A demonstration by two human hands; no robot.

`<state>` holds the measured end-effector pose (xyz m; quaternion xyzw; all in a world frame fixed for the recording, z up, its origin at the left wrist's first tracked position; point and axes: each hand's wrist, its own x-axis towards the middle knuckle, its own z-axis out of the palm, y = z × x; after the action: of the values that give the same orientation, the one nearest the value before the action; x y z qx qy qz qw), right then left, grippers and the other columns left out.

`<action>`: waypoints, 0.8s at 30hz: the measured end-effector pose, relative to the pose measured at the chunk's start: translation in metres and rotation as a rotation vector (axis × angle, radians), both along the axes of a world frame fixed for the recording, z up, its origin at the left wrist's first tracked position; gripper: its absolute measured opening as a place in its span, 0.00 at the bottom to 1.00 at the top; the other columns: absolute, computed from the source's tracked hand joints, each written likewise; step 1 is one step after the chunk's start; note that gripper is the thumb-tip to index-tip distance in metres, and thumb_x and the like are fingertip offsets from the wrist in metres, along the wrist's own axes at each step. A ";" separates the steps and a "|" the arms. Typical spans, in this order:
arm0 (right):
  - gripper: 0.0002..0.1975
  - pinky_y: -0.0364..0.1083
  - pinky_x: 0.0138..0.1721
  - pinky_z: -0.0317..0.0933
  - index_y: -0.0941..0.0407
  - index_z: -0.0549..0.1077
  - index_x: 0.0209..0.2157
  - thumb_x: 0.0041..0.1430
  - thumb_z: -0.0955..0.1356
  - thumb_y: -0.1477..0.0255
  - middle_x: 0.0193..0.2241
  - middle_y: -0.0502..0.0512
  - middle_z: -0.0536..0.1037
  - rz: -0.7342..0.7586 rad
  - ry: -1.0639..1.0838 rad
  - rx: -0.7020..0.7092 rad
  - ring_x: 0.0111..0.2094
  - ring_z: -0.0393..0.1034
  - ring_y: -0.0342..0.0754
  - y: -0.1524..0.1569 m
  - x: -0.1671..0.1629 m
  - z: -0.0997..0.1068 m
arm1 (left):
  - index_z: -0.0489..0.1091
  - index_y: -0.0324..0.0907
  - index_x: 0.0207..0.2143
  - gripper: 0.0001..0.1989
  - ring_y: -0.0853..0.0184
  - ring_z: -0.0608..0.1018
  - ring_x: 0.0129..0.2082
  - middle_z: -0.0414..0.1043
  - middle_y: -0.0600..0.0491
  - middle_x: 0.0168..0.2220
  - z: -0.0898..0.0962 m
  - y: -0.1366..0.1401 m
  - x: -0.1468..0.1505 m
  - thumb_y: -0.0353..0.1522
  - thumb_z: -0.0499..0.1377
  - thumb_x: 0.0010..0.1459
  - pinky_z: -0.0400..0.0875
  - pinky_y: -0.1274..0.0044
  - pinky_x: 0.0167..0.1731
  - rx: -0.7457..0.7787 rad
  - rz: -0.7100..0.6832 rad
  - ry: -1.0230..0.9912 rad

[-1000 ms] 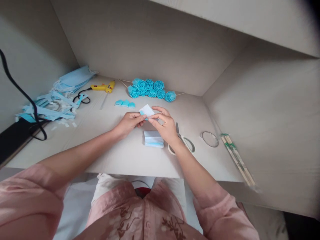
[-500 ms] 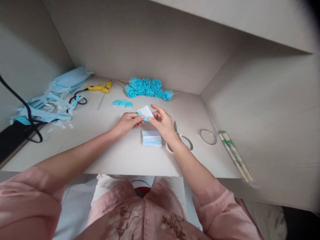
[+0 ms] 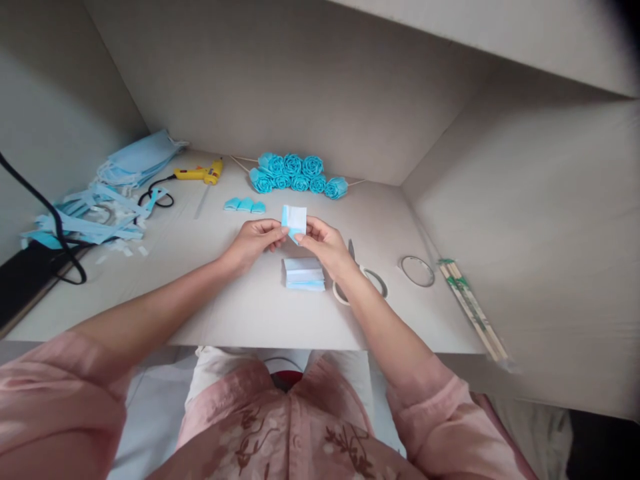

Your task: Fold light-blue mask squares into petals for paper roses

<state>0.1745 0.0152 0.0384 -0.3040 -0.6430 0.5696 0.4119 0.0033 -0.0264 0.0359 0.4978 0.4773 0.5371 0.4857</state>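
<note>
A small white-and-blue piece of face mask fabric (image 3: 296,219) is held up over the middle of the table, with blue folded edges at its left and bottom. My left hand (image 3: 260,241) pinches its lower left corner between thumb and fingers. On the lower right, my right hand (image 3: 326,245) grips the same piece, thumb in front and fingers behind. Just below the hands lies a stack of cut mask pieces (image 3: 303,275). Scissors (image 3: 374,283) with white handles rest partly under my right forearm. Three folded blue petals (image 3: 245,205) lie in a row beyond my left hand.
Blue fabric roses (image 3: 299,175) on sticks lie at the back. A yellow glue gun (image 3: 200,173), whole masks (image 3: 143,159) and mask scraps (image 3: 95,223) with a black cable (image 3: 59,223) are on the left. At right are a metal ring (image 3: 417,271) and packaged wooden sticks (image 3: 473,312).
The fabric piece has turned more upright, and its blue left edge is now folded over. My right fingers have closed in behind it; the stack and scissors have stayed put.
</note>
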 end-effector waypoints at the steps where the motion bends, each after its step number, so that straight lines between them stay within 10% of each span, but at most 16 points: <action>1: 0.21 0.47 0.44 0.67 0.54 0.74 0.44 0.48 0.73 0.62 0.38 0.52 0.80 0.006 -0.004 -0.004 0.40 0.73 0.47 0.000 0.000 0.001 | 0.70 0.38 0.23 0.17 0.74 0.66 0.22 0.68 0.56 0.22 0.001 0.000 0.000 0.43 0.67 0.47 0.59 0.79 0.25 0.006 0.002 0.010; 24: 0.15 0.44 0.39 0.65 0.55 0.74 0.36 0.49 0.73 0.62 0.31 0.49 0.77 -0.080 -0.018 0.035 0.33 0.70 0.43 0.004 0.002 -0.003 | 0.71 0.38 0.19 0.19 0.73 0.65 0.19 0.67 0.54 0.18 0.006 -0.005 0.003 0.45 0.66 0.47 0.56 0.78 0.21 -0.072 -0.094 0.098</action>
<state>0.1762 0.0195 0.0359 -0.3272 -0.6438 0.5388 0.4338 0.0064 -0.0317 0.0417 0.5274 0.4957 0.4713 0.5040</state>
